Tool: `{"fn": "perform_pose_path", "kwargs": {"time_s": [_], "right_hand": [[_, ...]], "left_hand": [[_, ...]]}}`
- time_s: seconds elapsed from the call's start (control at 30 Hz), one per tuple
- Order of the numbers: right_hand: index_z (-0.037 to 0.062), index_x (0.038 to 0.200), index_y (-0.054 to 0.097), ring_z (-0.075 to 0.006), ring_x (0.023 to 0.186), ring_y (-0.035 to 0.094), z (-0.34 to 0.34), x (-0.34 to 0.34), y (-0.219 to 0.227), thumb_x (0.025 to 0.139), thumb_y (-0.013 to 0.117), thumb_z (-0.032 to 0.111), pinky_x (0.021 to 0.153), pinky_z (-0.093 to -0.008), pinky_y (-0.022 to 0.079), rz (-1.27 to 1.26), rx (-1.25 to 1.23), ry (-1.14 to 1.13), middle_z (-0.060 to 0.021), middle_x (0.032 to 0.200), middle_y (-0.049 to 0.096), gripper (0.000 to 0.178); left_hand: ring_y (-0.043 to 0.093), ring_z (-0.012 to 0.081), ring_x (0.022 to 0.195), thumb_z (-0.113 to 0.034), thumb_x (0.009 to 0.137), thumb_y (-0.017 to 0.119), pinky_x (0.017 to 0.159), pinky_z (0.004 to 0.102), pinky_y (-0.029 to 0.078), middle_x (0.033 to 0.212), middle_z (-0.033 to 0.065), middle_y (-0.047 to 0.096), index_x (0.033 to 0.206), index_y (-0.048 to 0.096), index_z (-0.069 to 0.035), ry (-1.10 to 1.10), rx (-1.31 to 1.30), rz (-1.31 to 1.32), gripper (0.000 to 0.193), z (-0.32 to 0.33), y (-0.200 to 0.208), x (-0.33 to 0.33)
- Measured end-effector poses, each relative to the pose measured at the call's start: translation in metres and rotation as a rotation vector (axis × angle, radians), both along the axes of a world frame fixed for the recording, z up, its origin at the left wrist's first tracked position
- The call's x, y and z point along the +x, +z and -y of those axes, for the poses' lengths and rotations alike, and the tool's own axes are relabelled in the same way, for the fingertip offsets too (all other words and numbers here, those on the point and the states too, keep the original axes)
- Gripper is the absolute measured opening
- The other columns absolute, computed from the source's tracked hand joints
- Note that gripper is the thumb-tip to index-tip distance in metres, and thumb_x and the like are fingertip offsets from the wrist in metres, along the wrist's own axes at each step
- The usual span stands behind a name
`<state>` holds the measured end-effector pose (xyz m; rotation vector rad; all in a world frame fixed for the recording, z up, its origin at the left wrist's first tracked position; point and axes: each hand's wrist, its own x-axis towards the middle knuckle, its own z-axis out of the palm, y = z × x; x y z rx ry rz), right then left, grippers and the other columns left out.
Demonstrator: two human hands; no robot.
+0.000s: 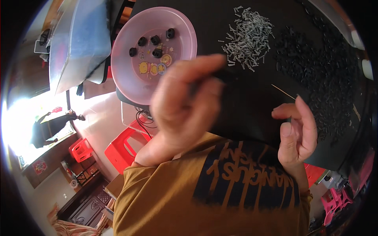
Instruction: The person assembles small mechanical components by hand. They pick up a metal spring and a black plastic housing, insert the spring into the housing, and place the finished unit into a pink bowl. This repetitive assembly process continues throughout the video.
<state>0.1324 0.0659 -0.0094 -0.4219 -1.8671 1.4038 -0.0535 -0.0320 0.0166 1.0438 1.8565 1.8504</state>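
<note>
My left hand (pixel 185 98) is smeared by motion in front of the pink basin's right rim. Its fingers are bent together, and a dark blurred shape by their tips cannot be made out. To the right, my right hand (pixel 298 135) has its fingers curled, with a thin wooden stick (pixel 282 91) jutting from the fingertips toward the upper left. Something small and dark shows between thumb and fingers there. Several small black rounded parts (pixel 155 39) lie apart in the pink basin (pixel 121 74). Beyond my hands, small silvery springs (pixel 249 38) form a loose heap on the black tabletop (pixel 252 102).
Many small black curved pieces (pixel 330 78) spread over the table's right side. A translucent plastic bin (pixel 80 43) stands left of the basin. Red plastic stools (pixel 123 151) are on the floor at left, with black cables (pixel 145 118) by the table edge.
</note>
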Motion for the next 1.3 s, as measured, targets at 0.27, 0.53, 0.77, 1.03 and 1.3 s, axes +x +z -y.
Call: {"fn": "perform_pose_path", "kwargs": {"time_s": [0.27,0.53,0.77,1.03,1.3], "right_hand": [[-0.0034,0.099,0.057,-0.0150,0.058,0.055,-0.002,-0.008,0.000,0.075,0.056,-0.004,0.053,-0.0251,0.043,0.010,0.130,0.091,-0.0077,0.072,0.061,0.025],[0.0013,0.084,0.061,-0.0211,0.054,0.055,0.012,-0.009,0.005,0.071,0.063,0.004,0.048,-0.0292,0.044,0.003,0.049,0.252,-0.0066,0.061,0.056,0.013],[0.0031,0.064,0.056,-0.0260,0.060,0.054,0.012,0.009,0.003,0.079,0.057,0.022,0.054,-0.0369,0.043,0.219,-0.100,0.520,-0.0076,0.059,0.055,0.024],[0.0025,0.067,0.057,-0.0266,0.061,0.054,0.013,0.023,-0.007,0.078,0.058,0.020,0.055,-0.0362,0.041,0.194,-0.152,0.536,-0.0100,0.065,0.056,0.020],[0.0062,0.072,0.060,-0.0240,0.063,0.056,0.011,0.024,0.002,0.076,0.062,0.017,0.059,-0.0330,0.043,0.245,-0.187,0.558,-0.0090,0.067,0.057,0.012]], "left_hand": [[0.050,0.0087,0.075,0.003,0.077,0.055,0.071,0.0212,0.041,0.086,0.0033,0.055,0.099,0.060,-0.001,0.262,-0.373,-0.240,0.023,0.028,-0.004,-0.047],[0.053,0.0156,0.076,0.008,0.074,0.057,0.066,0.0260,0.043,0.084,0.0083,0.056,0.094,0.061,0.002,0.189,-0.086,-0.687,0.021,0.008,0.002,-0.013],[0.055,0.0235,0.071,0.004,0.064,0.064,0.064,0.0325,0.044,0.079,0.0087,0.057,0.087,0.062,-0.002,-0.593,-0.208,-0.751,0.023,-0.055,-0.003,0.038],[0.055,0.0240,0.071,-0.006,0.065,0.066,0.066,0.0340,0.043,0.076,0.0047,0.056,0.082,0.060,-0.005,-0.801,-0.157,-0.914,0.018,-0.103,-0.011,0.079],[0.052,0.0213,0.073,-0.015,0.063,0.059,0.065,0.0333,0.042,0.071,0.0029,0.050,0.068,0.054,-0.010,-0.802,-0.100,-0.954,0.008,-0.102,-0.025,0.089]]}}
